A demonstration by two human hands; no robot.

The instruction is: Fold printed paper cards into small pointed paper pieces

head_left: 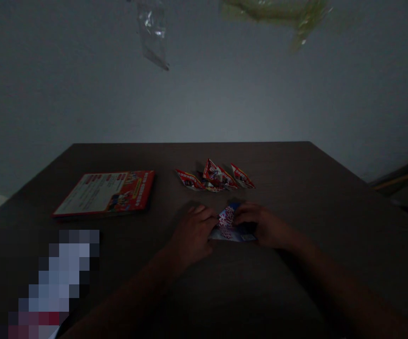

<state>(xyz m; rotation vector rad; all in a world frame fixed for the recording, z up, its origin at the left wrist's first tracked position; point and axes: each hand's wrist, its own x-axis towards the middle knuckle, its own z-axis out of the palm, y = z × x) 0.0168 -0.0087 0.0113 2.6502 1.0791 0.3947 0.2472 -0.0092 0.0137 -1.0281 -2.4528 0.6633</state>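
Both sets of fingertips met over one small sheet: my left fingers were curled down on its left edge and my right fingers pinched at the upper part of it, so the folded printed paper lay pressed flat between them on the dark table. I judged that grip as a way of pinning the sheet so a crease would stay put. In the dimness I could not tell whether the right fingertips had a flap lifted or only pressed on it.

Further out, my left hand rested knuckles up with its heel on the table, and my right hand sat just beside the sheet's right corner, both forearms running back toward me. The paper lay near the middle of the table, close to my side.

Just beyond the hands sat a cluster of small folded paper pieces, red and white, standing in peaked shapes, apart from the sheet and out of the way of my wrists. To the left, well apart, lay a flat booklet with a red cover, its face up, presumably within easy reach. A blurred-out patch sat by my left forearm. High on the wall, clear plastic and a pale yellowish bag hung.
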